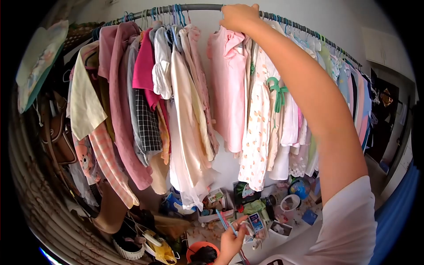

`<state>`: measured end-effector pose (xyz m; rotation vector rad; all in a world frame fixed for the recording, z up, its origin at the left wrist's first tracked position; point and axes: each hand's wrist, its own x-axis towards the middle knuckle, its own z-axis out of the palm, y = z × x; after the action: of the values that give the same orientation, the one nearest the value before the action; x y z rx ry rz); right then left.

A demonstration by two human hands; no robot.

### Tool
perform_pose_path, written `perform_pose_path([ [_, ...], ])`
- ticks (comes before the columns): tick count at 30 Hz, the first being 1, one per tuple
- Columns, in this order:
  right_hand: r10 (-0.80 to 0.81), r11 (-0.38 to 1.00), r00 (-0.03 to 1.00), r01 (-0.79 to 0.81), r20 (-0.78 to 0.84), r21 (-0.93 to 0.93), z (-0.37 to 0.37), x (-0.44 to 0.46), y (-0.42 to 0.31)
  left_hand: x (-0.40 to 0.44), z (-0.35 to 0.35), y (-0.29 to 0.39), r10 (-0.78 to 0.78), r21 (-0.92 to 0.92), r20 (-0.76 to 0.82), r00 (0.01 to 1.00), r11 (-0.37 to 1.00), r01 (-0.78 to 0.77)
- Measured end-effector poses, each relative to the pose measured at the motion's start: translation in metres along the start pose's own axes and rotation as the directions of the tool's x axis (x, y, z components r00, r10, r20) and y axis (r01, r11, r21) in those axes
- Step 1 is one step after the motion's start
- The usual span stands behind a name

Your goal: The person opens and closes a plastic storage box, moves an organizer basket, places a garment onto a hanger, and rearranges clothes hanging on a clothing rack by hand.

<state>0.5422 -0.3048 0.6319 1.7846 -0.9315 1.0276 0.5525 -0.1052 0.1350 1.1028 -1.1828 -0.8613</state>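
At the top centre my right hand (240,17) is closed at the grey rail (198,7), above a pink ruffled top (229,88); what its fingers hold there is too hidden to name. Low in the view my left hand (232,240) is closed round thin blue and pink hangers (224,221). Just right of the pink top hangs a white patterned dress (258,145) with a green bow (277,93). Left of a gap on the rail hangs a cream dress (187,110).
Many clothes hang along both sides of the rail. Beneath them a cluttered surface (265,244) holds a box (215,205), a globe (299,188) and a clear cup (289,203). An orange bowl (192,252) stands at the bottom. A brown bag (59,137) hangs at left.
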Motion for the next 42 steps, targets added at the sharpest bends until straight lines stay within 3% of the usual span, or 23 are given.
perform_pose_path([
  [1, 0.056, 0.998, 0.979, -0.056, 0.196, -0.007, -0.003, 0.007, -0.006, -0.001, -0.006, -0.007, -0.018, -0.041, -0.075, 0.997, 0.999, 0.015],
  [4, 0.071, 0.997, 0.941, -0.074, 0.332, -0.006, 0.005, 0.021, -0.019, -0.004, -0.019, -0.007, -0.046, -0.089, -0.189, 0.981, 0.996, 0.03],
  [7, -0.152, 0.979, 0.967, 0.119, 0.204, 0.168, 0.033, 0.035, -0.027, -0.006, -0.025, -0.007, -0.044, -0.085, -0.212, 0.976, 0.996, 0.026],
  [8, -0.156, 0.978, 0.967, 0.122, 0.202, 0.168, 0.039, 0.043, -0.03, -0.006, -0.025, -0.008, -0.035, -0.085, -0.224, 0.974, 0.996, 0.017],
  [10, -0.315, 0.779, 0.947, 0.216, 0.069, 0.589, 0.045, 0.053, -0.038, -0.005, -0.024, -0.01, -0.032, -0.085, -0.232, 0.972, 0.996, 0.012],
  [11, -0.314, 0.779, 0.947, 0.213, 0.072, 0.589, 0.047, 0.058, -0.034, -0.004, -0.022, -0.011, -0.042, -0.113, -0.227, 0.973, 0.993, 0.016],
  [13, -0.318, 0.553, 0.948, 0.179, 0.007, 0.814, 0.039, 0.06, -0.026, -0.003, -0.022, -0.014, -0.057, -0.144, -0.217, 0.975, 0.989, 0.026],
  [14, -0.318, 0.555, 0.948, 0.177, 0.012, 0.813, 0.032, 0.055, -0.017, -0.001, -0.021, -0.016, -0.051, -0.13, -0.216, 0.975, 0.991, 0.022],
  [15, -0.173, 0.812, 0.983, 0.104, 0.067, 0.575, 0.016, 0.041, -0.007, 0.0, -0.021, -0.017, -0.042, -0.117, -0.216, 0.975, 0.993, 0.017],
  [16, -0.015, 0.963, 0.998, -0.004, 0.069, 0.27, 0.011, 0.034, 0.004, 0.0, -0.021, -0.017, -0.043, -0.119, -0.213, 0.976, 0.993, 0.018],
  [18, 0.0, 0.999, 0.932, 0.013, 0.363, -0.034, 0.017, 0.035, 0.01, 0.002, -0.021, -0.015, -0.058, -0.129, -0.206, 0.977, 0.991, 0.032],
  [22, 0.079, 0.989, 0.949, -0.036, 0.304, -0.142, 0.026, 0.017, 0.014, 0.0, -0.024, -0.013, -0.062, -0.109, -0.202, 0.977, 0.993, 0.04],
  [25, 0.024, 0.981, 0.946, 0.04, 0.324, -0.188, 0.03, 0.02, 0.015, -0.002, -0.028, -0.016, -0.073, -0.18, -0.192, 0.979, 0.983, 0.038],
  [28, -0.062, 0.969, 0.976, 0.109, 0.208, -0.221, 0.033, 0.022, 0.004, -0.003, -0.03, -0.017, -0.061, -0.158, -0.221, 0.973, 0.987, 0.026],
  [30, -0.202, 0.979, 0.963, 0.203, 0.178, 0.013, 0.032, 0.029, -0.015, -0.003, -0.03, -0.015, -0.049, -0.166, -0.22, 0.974, 0.986, 0.012],
  [33, -0.265, 0.962, 0.953, 0.249, 0.148, 0.113, 0.054, 0.054, -0.03, -0.001, -0.026, -0.018, -0.05, -0.19, -0.207, 0.977, 0.982, 0.01],
  [34, -0.251, 0.863, 0.961, 0.167, 0.118, 0.476, 0.051, 0.052, -0.03, -0.001, -0.025, -0.017, -0.05, -0.19, -0.205, 0.978, 0.982, 0.01],
  [35, -0.227, 0.634, 0.969, 0.073, 0.095, 0.77, 0.048, 0.051, -0.03, 0.0, -0.024, -0.015, -0.07, -0.179, -0.197, 0.978, 0.983, 0.034],
  [36, -0.227, 0.636, 0.969, 0.071, 0.098, 0.768, 0.049, 0.053, -0.025, 0.001, -0.022, -0.013, -0.093, -0.169, -0.189, 0.978, 0.984, 0.06],
  [38, -0.21, 0.333, 0.973, -0.02, 0.095, 0.943, 0.049, 0.057, -0.012, 0.003, -0.02, -0.014, -0.092, -0.166, -0.186, 0.978, 0.984, 0.061],
  [39, -0.158, 0.409, 0.984, -0.006, 0.078, 0.913, 0.037, 0.048, -0.005, 0.004, -0.02, -0.015, -0.088, -0.16, -0.186, 0.979, 0.985, 0.059],
  [41, -0.228, 0.863, 0.965, 0.261, -0.127, 0.433, 0.045, 0.054, 0.027, 0.006, -0.017, -0.015, -0.08, -0.156, -0.183, 0.98, 0.986, 0.051],
  [42, -0.228, 0.863, 0.966, 0.26, -0.124, 0.433, 0.041, 0.048, 0.031, 0.007, -0.017, -0.015, -0.069, -0.15, -0.181, 0.981, 0.988, 0.042],
])
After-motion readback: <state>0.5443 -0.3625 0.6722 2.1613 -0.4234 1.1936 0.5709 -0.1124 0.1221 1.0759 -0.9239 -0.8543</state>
